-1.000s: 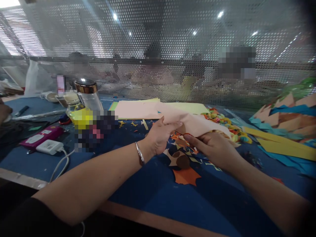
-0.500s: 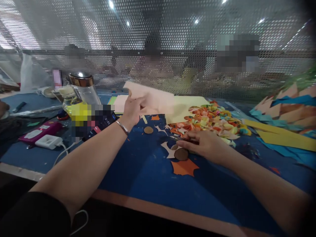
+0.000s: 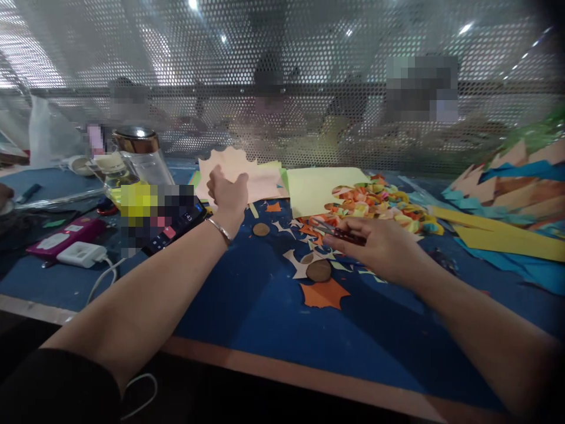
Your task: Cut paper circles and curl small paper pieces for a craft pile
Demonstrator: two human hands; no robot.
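Note:
My left hand (image 3: 228, 193) is over a pale pink sheet of paper (image 3: 229, 158) with a scalloped far edge. Its thumb stands apart from the half-curled fingers, and no paper shows between them. In my right hand (image 3: 375, 241) is a pair of scissors (image 3: 348, 237) with dark reddish handles and blades pointing left. Below the blades lie small paper scraps, a brown disc (image 3: 318, 270) and an orange offcut (image 3: 325, 293). A heap of small coloured paper pieces (image 3: 379, 206) sits just beyond my right hand.
A pale yellow sheet (image 3: 324, 185) lies beside the heap. To the left are a phone (image 3: 176, 227), a lidded glass bottle (image 3: 148, 162), a magenta box (image 3: 66, 238) and a white charger (image 3: 82, 254). Pointed folded paper (image 3: 507, 176) and yellow strips (image 3: 507, 238) are at right, with a perforated screen (image 3: 300, 76) behind.
The pale pink paper has come down leftward onto the far papers, its scalloped edge now showing. My left hand has turned and its thumb has parted from its fingers. The scissors are now more visible.

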